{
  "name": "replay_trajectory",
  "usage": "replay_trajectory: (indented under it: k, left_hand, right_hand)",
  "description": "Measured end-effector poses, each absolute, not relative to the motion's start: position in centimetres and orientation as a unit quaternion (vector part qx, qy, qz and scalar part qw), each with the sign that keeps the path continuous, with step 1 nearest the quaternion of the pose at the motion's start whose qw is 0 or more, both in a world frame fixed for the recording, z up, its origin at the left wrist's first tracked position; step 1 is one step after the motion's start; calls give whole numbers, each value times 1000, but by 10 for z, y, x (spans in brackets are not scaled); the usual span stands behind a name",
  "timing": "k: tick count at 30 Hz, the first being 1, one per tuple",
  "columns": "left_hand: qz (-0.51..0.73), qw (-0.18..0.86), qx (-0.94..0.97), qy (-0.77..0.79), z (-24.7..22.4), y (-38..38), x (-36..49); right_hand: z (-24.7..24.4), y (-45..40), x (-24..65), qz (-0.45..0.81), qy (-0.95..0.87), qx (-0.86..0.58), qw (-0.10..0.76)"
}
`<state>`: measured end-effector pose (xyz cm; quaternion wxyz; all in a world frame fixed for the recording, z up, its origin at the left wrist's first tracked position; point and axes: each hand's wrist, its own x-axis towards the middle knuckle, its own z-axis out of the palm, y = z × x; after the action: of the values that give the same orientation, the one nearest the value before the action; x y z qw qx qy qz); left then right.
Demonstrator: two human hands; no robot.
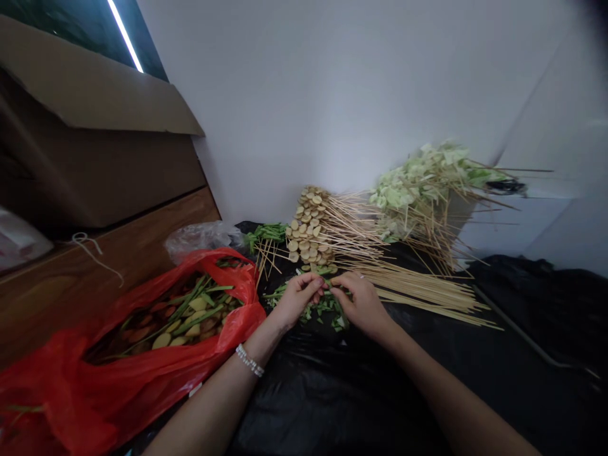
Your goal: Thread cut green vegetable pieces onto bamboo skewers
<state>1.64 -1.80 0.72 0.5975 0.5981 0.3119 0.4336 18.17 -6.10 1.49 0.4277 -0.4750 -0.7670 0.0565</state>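
My left hand (300,297) and my right hand (357,301) meet near the middle, fingertips pinched close together around a small piece of green vegetable (331,283). Loose cut greens (320,309) lie on black plastic just below and behind the fingers. Beyond them is a stack of skewered round slices (311,228), their sticks pointing right. To the right of my right hand, bare wooden skewers (427,291) lie in a bundle. Behind my left hand sits a small pile of skewered green pieces (270,233).
An open red plastic bag (242,326) of mixed vegetables stands at the left. Skewered pale leaves (422,177) are heaped at the back right. A cardboard box (99,164) is at the upper left; a clear plastic bag (204,239) lies beside the red one. A white wall rises behind.
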Motion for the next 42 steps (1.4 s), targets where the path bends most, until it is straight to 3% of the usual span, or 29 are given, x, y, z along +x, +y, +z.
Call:
replay_trajectory:
  k: [12,21,27,33,42]
  left_hand:
    - [434,611,583,315,11,-19,15]
    - [507,725,389,257,25,-15,4]
    - [548,742,297,246,23,-4,-6]
    - [422,751,410,300,13,-18,12]
    - [396,711,482,326,1,-20,17]
  right_hand:
    - [18,-56,186,180,-631,-490,574]
    - [26,-41,211,346,-471,-430,688]
    - [28,-39,220,416,-379,-381,733]
    - [30,-43,212,460,-376,-345,726]
    - [25,-46,201,461,-434,-371,679]
